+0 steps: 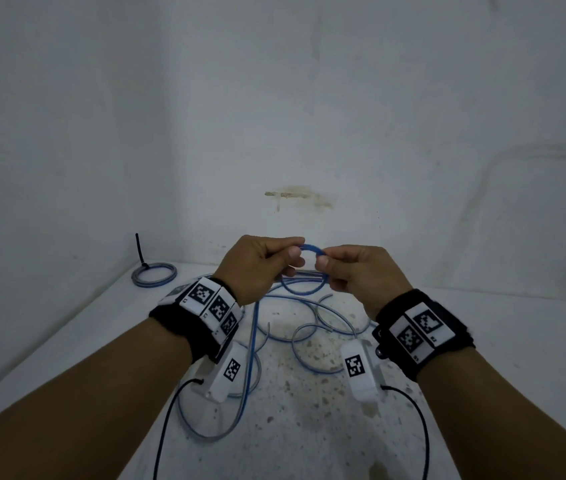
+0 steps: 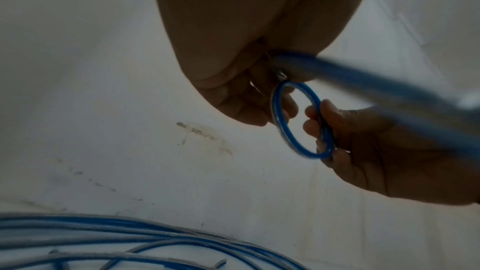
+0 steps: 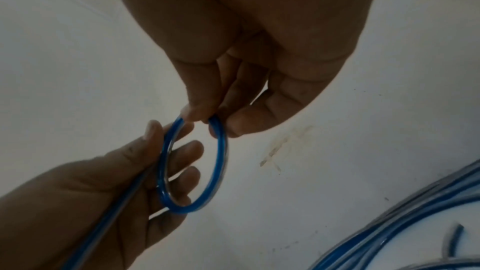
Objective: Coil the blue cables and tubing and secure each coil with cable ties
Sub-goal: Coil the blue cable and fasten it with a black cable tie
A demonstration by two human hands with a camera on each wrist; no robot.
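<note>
Both hands are raised above the table and hold one small loop of blue tubing (image 1: 310,246) between them. My left hand (image 1: 292,252) pinches the loop's left side with thumb and forefinger, and my right hand (image 1: 324,260) pinches its right side. In the left wrist view the loop (image 2: 279,128) hangs under my left hand (image 2: 262,108), with the right hand (image 2: 318,124) curled on its far side. The right wrist view shows my right hand (image 3: 207,117) pinching the top of the loop (image 3: 219,171); the left hand (image 3: 171,143) holds the side, where the tubing's tail runs down.
Loose blue and grey cables (image 1: 285,317) sprawl over the speckled white table (image 1: 482,358) beneath my hands. A finished coil (image 1: 154,274) lies at the back left corner with a black cable tie (image 1: 140,249) standing up from it. White walls close in behind.
</note>
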